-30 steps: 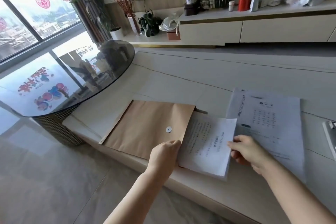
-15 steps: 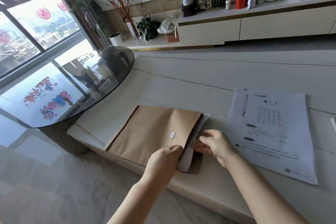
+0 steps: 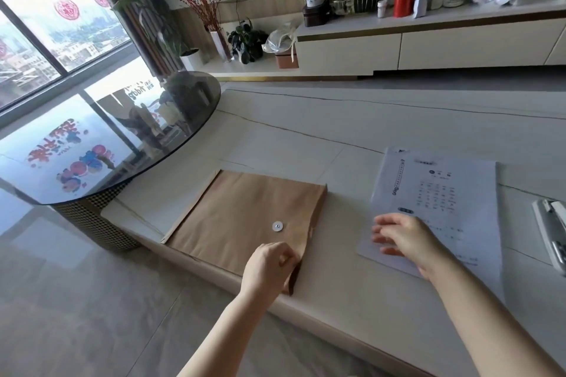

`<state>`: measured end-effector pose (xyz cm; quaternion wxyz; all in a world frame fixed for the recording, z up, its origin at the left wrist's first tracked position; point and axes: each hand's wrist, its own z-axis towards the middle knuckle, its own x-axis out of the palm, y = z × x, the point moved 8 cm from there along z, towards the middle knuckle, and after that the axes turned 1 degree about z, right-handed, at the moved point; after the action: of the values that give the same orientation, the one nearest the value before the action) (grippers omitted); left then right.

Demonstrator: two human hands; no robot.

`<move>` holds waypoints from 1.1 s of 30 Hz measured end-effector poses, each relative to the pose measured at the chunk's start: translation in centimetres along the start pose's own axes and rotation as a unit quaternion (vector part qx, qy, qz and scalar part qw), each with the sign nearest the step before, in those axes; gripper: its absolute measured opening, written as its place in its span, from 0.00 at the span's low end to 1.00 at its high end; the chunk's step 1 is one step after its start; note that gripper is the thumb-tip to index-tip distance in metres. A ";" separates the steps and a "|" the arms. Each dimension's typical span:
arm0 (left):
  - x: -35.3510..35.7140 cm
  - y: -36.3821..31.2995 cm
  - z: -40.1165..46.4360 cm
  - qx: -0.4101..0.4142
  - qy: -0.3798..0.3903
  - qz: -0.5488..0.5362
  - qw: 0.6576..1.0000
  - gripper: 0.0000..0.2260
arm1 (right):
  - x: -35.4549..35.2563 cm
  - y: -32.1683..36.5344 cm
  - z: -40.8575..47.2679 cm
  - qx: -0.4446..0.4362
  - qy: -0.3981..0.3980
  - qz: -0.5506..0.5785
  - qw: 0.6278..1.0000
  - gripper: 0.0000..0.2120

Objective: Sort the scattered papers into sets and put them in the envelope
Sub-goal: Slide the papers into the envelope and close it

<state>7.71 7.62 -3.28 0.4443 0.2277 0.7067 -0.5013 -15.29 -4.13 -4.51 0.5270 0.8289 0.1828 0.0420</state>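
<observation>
Two bare hands were seen at work: the left hand (image 3: 269, 266) was curled on the near open corner of the flat brown paper envelope (image 3: 245, 217), pinning it to the pale stone tabletop (image 3: 367, 119). Beside it, the right hand (image 3: 401, 239) was spread loosely over the white printed paper set (image 3: 435, 199), gripping nothing. That set was judged next; lifting and sliding it into the mouth would be required.

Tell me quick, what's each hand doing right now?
Left hand: fingers pinch the envelope at its open end.
Right hand: open, holding nothing, over the printed papers.
</observation>
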 end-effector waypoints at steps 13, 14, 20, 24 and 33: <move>10.1 -14.9 2.6 0.087 0.082 0.086 0.989 0.23 | -16.6 -4.5 -0.3 0.034 -0.230 -0.041 0.972 0.27; 10.9 -15.5 2.5 0.079 0.091 0.106 0.987 0.22 | -16.8 -4.8 -0.2 0.039 -0.232 -0.008 0.972 0.30; 11.5 -16.6 2.2 0.077 0.073 0.104 0.989 0.19 | -17.7 -3.7 -0.8 -0.012 -0.248 -0.106 0.963 0.17; 11.0 -16.1 2.0 0.078 0.088 0.076 0.990 0.23 | -18.7 -3.1 -1.5 -0.035 -0.273 -0.175 0.945 0.08; 8.4 -16.3 2.6 0.034 0.018 -0.012 0.999 0.23 | -20.9 -1.5 -3.1 -0.119 -0.309 -0.036 0.943 0.03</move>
<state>-7.95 -2.24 -2.47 0.4180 0.2430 0.6999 -0.5258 -35.91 -8.16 -1.95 0.6535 0.7254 0.0342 -0.2134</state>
